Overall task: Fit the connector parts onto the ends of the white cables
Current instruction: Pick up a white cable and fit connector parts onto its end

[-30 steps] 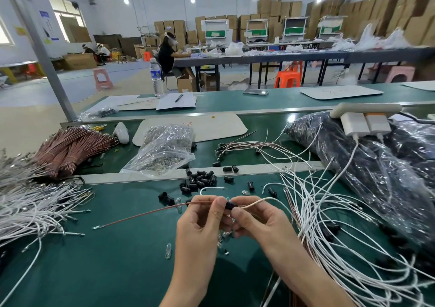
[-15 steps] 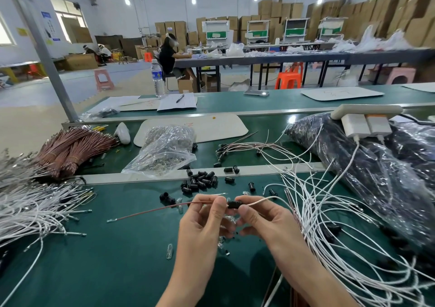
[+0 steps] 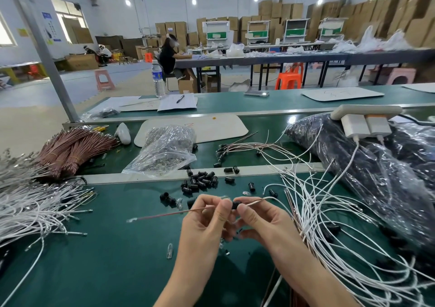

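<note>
1. Connector part (image 3: 235, 205), small and black, is between my two hands, held a little above the green bench (image 3: 94, 259).
2. My left hand (image 3: 207, 224) pinches a thin reddish wire (image 3: 164, 214) with thumb and forefinger, just left of that part. The wire runs out to the left.
3. My right hand (image 3: 261, 222) pinches the part from the right side, and the other fingers are curled under.
4. Loose black parts (image 3: 202, 179) lie behind my hands. White cables (image 3: 341, 224) are heaped at my right, and a second heap (image 3: 28, 210) is at my left.
5. Farther back on the bench are brown wire bundles (image 3: 70, 149), a clear bag (image 3: 167, 151) and a dark bag (image 3: 376, 177).
6. The room is a big hall with cardboard boxes (image 3: 353, 12) stacked along the back wall. A person (image 3: 168, 57) sits at a long table (image 3: 306, 55).
</note>
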`<act>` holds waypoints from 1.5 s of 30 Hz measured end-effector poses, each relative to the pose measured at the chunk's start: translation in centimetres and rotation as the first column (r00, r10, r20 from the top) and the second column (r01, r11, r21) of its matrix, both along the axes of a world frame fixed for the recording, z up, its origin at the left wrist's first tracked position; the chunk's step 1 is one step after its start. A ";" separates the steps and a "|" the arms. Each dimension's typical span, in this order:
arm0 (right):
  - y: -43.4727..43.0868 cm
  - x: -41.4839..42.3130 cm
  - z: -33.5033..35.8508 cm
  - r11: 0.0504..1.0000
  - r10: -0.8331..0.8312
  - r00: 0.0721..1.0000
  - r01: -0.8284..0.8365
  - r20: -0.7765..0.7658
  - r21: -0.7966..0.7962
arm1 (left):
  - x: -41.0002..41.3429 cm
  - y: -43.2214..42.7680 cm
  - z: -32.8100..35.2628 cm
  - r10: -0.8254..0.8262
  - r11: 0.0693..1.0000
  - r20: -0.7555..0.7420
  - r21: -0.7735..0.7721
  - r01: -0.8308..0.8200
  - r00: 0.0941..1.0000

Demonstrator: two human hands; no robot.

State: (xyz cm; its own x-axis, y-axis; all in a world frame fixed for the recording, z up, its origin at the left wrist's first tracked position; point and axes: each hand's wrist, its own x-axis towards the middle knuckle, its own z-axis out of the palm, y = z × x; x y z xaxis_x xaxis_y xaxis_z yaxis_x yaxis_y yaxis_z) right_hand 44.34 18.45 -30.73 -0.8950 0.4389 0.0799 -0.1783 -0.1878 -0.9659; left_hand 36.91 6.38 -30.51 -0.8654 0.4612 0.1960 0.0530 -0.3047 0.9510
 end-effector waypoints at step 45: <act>1.6 -0.5 -0.1 0.939 -0.312 0.950 0.304 -0.028 -0.159 | -0.9 -1.6 -0.6 0.039 0.931 -0.528 -0.289 -0.223 0.848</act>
